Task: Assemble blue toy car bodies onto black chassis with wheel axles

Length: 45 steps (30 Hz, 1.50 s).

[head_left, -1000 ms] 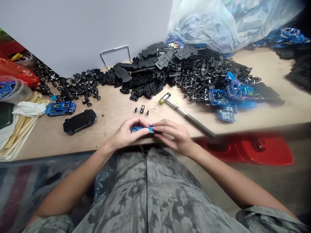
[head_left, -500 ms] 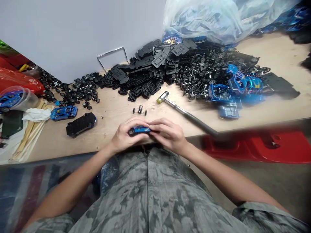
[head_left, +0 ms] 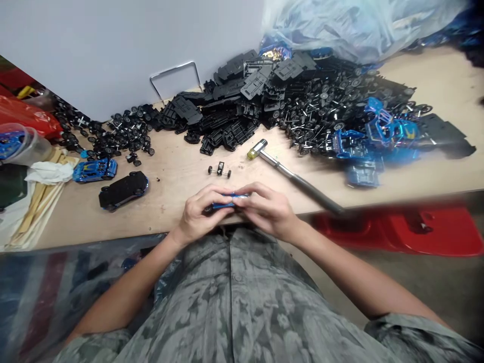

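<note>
Between my two hands is a blue toy car [head_left: 222, 204], held at the table's front edge. My left hand [head_left: 198, 212] grips its left end, where a dark wheel shows under the fingers. The fingers of my right hand [head_left: 270, 209] close on the other end and cover most of it. Just beyond my hands lies a small wheel-and-axle piece [head_left: 220, 170] with a black block in its middle. A hammer [head_left: 295, 176] with a yellow-faced head rests to the right, its dark handle reaching the table edge.
Black car bases [head_left: 230, 116] are heaped at the back, beside a pile of wheel axles [head_left: 317, 111]. Blue car shells [head_left: 393, 133] lie at right. An overturned toy car [head_left: 124, 191] and a blue car [head_left: 94, 170] sit left. A red stool [head_left: 446, 229] stands below the table.
My fingers have shifted on the toy car, which has tilted so that less of its painted side shows. Both hands stay at the table edge. The view has moved slightly.
</note>
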### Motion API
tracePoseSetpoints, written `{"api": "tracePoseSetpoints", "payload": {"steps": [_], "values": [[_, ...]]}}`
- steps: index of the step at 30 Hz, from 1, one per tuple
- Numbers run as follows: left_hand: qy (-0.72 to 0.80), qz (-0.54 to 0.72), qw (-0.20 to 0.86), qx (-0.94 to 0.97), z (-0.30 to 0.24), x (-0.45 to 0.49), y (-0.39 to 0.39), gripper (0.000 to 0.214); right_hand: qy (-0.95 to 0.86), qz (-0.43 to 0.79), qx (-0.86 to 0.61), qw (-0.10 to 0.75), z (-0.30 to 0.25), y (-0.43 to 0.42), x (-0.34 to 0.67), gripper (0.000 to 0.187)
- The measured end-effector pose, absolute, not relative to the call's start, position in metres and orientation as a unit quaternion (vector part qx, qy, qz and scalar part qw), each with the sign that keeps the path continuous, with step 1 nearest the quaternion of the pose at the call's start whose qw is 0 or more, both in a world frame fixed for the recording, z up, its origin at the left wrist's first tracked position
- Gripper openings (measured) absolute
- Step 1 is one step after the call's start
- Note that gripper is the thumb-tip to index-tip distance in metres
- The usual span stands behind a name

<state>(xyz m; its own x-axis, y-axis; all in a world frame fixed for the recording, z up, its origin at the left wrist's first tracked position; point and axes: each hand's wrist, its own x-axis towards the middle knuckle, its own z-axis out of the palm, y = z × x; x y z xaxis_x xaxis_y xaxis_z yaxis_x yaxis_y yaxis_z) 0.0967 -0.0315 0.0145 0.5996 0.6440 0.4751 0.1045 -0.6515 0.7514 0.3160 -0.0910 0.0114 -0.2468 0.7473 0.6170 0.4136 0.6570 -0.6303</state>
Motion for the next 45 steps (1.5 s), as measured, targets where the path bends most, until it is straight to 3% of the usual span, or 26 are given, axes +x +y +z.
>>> {"api": "tracePoseSetpoints", "payload": {"steps": [6, 17, 23, 37, 40, 43, 45], "values": [[0.236, 0.386, 0.362, 0.815, 0.018, 0.097, -0.033, 0.023, -0.786, 0.176, -0.358, 0.472, 0.016, -0.089, 0.318, 0.030], [0.250, 0.413, 0.364, 0.797, 0.013, 0.099, -0.035, 0.012, -0.741, 0.205, -0.402, 0.498, 0.011, -0.089, 0.311, 0.020], [0.243, 0.379, 0.385, 0.805, 0.019, 0.096, -0.031, 0.017, -0.715, 0.259, -0.441, 0.477, 0.015, -0.086, 0.311, 0.031], [0.265, 0.408, 0.406, 0.774, 0.011, 0.097, -0.032, 0.014, -0.670, 0.256, -0.477, 0.507, 0.011, -0.088, 0.295, 0.020], [0.336, 0.401, 0.464, 0.715, 0.012, 0.096, -0.036, 0.025, -0.639, 0.280, -0.501, 0.513, 0.009, -0.089, 0.296, 0.014], [0.433, 0.447, 0.543, 0.564, 0.014, 0.101, -0.049, 0.053, -0.589, 0.276, -0.541, 0.534, 0.008, -0.094, 0.292, 0.012], [0.453, 0.472, 0.599, 0.461, 0.016, 0.108, -0.061, 0.055, -0.577, 0.244, -0.542, 0.560, 0.008, -0.097, 0.286, 0.013]]}}
